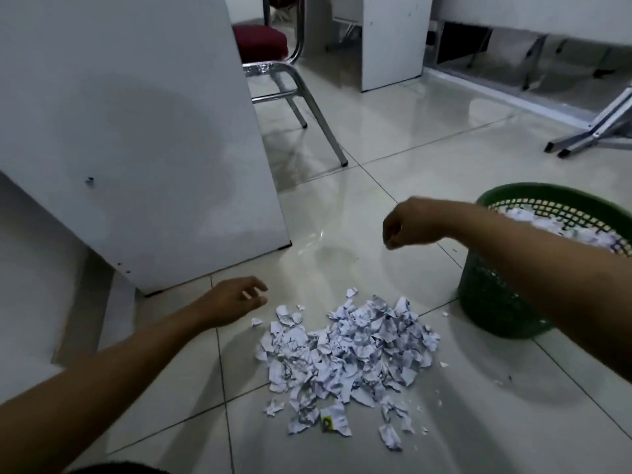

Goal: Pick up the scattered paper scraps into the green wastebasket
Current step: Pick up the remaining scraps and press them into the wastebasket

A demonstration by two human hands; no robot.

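Note:
A heap of torn white paper scraps (345, 354) lies on the tiled floor in front of me. The green mesh wastebasket (492, 302) stands to its right, with scraps inside near the rim. My left hand (236, 299) hovers just left of the heap, fingers loosely curled, holding nothing. My right hand (407, 224) hangs above the floor behind the heap and left of the basket, fingers curled downward; no paper shows in it. My right forearm crosses in front of the basket's rim.
A white desk panel (136, 131) stands on the floor at the left, close to my left hand. A chrome-legged chair with a red seat (263, 42) is behind it. Folding metal legs (595, 131) stand at the far right.

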